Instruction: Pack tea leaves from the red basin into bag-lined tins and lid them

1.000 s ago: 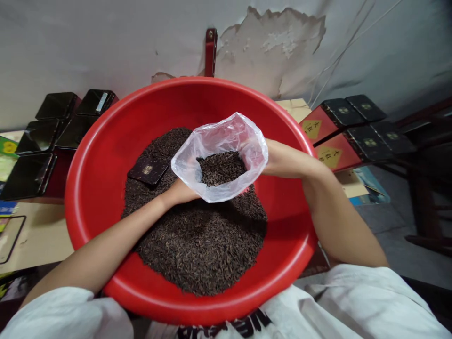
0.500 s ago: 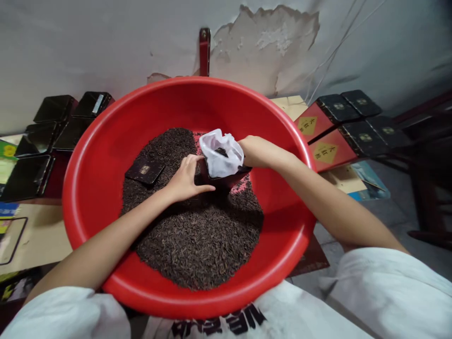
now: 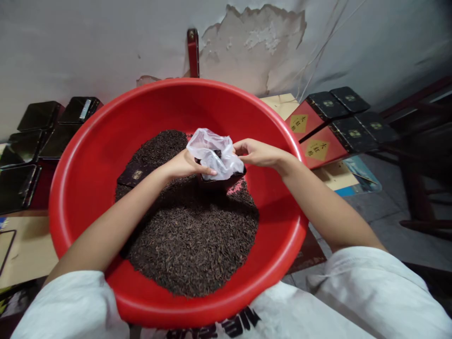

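A dark tea tin [image 3: 223, 182] stands among loose dark tea leaves [image 3: 192, 245] inside a large red basin [image 3: 176, 301]. Its clear plastic bag [image 3: 226, 165] sticks up out of the top with the mouth spread, and a little dark tea shows inside. My left hand [image 3: 189, 164] is closed on the bag's left edge, thumb over the rim. On the opposite side, my right hand [image 3: 257, 151] pinches the bag's right edge, its fingertips partly hidden. Left of the tin, a dark square lid [image 3: 134, 173] lies on the tea, partly behind my left forearm.
Several red-and-black tins [image 3: 318, 148] lie right of the basin, their dark lids facing me. More dark tins [image 3: 21, 146] stand to the left. Behind the basin rises a wall [image 3: 106, 37] with peeling plaster. Pink granules [image 3: 235, 187] show beside the tin.
My left hand has moved from the tin's side up to the bag's edge. My right hand has come from behind the tin to the bag's right edge. The bag's mouth is wider.
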`<state>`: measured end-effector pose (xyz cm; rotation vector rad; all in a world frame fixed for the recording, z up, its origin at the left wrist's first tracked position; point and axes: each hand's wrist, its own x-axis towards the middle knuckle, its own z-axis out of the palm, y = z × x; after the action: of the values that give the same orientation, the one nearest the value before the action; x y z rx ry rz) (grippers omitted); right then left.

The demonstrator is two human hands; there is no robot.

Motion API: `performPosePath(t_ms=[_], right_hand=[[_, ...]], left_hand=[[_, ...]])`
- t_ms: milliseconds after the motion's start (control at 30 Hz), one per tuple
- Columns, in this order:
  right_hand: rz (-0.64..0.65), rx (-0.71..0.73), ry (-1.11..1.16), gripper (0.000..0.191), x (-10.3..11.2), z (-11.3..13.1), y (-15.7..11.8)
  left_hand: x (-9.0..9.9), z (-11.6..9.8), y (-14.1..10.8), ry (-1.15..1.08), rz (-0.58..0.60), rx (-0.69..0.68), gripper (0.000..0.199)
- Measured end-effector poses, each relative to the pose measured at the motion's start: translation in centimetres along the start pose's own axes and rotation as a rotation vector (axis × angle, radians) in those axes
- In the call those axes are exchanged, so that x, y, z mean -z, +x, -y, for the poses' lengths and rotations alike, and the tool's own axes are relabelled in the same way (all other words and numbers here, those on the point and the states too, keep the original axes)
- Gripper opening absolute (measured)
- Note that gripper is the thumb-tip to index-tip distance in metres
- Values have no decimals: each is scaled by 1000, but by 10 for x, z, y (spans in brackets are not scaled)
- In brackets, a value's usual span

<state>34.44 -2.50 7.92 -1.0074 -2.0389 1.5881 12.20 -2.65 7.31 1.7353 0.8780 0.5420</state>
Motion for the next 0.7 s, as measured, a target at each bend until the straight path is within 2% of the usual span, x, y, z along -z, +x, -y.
performPosePath(t_ms=[67,133,233,300,433,500,567,700], right_hand=[[34,4,57,13,-2,5,-2],[77,19,109,14,-2,9,-6],[73,27,142,42,0,13,-12],[-26,4,60,50,-1,13,-11],[-311,-93,-150,12,-12,7,0],[-379,-174,-80,16,-16,3,7],[-413,-250,55,22,-17,0,11],[-449,-296,301,28,-16,1,13]], left_hand=[[-7,-2,3,75,-125,55,49],[-14,-3,4,223,-220,94,35],[-22,-4,8,470,-256,129,17],[-26,-5,12,610,-268,163,18],[-34,-11,11,876,-246,183,20],[-38,-14,4,956,-202,124,19],[-39,-16,-5,937,-131,44,21],[-28,-13,-16,842,-7,-100,20]])
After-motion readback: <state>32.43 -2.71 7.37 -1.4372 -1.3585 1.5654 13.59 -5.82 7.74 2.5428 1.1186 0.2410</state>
